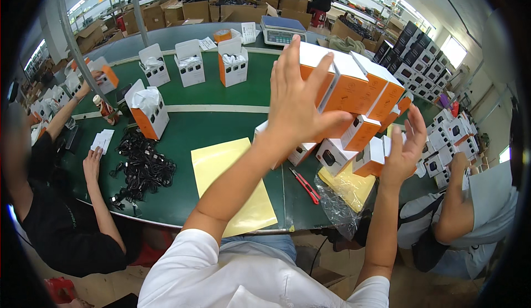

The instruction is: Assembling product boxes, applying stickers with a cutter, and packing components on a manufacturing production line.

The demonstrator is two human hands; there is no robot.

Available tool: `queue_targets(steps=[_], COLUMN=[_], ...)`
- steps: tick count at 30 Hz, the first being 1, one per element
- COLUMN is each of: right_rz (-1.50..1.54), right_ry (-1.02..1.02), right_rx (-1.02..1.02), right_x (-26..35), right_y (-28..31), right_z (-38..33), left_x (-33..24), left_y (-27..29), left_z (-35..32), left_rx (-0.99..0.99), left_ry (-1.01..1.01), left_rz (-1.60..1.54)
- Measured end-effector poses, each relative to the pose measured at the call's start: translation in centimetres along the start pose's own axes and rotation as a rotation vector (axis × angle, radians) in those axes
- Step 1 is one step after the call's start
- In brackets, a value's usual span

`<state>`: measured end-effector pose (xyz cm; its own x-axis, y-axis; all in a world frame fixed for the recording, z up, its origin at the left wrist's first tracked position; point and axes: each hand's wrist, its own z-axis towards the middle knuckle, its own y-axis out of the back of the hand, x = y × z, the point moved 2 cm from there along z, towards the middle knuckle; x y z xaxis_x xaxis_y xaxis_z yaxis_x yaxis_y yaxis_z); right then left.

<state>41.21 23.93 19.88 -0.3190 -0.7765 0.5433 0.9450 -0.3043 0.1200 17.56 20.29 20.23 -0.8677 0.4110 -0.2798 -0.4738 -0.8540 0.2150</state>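
Observation:
Small white-and-orange cartons (347, 92) are stacked in a row on top of other cartons (335, 156) on the green table in front of me. My left hand (296, 95) is at the left end of the upper row, fingers stretched and thumb out, covering part of the cartons. It may be touching them; I cannot tell. My right hand (406, 150) is raised beside the stack's right side with its fingers apart. Below the stack lie a red utility knife (305, 186) and a clear plastic bag (338, 211) around yellow sheets (349, 189).
A yellow sheet (221, 164) lies left of the knife. Open cartons (189, 67) with white bags inside stand farther off, near a weighing scale (282, 30). Black cables (145, 167) lie by a co-worker (61, 214) at left. Another person (464, 208) sits at right near stacked cartons (451, 136).

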Motion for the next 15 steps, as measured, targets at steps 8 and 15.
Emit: queue_targets(steps=[8,15], right_rz=[0.136,0.408], right_ry=[0.168,0.164], right_rx=[0.199,0.403], right_x=[6.0,8.1], right_y=[-7.4,-7.3], right_z=[-2.4,-11.5], left_x=[7.4,12.9], left_y=[2.1,14.1], left_z=[0.6,-6.3], left_rx=[0.268,-0.008], left_ry=[0.257,0.412], left_rz=[-0.308,-0.577])
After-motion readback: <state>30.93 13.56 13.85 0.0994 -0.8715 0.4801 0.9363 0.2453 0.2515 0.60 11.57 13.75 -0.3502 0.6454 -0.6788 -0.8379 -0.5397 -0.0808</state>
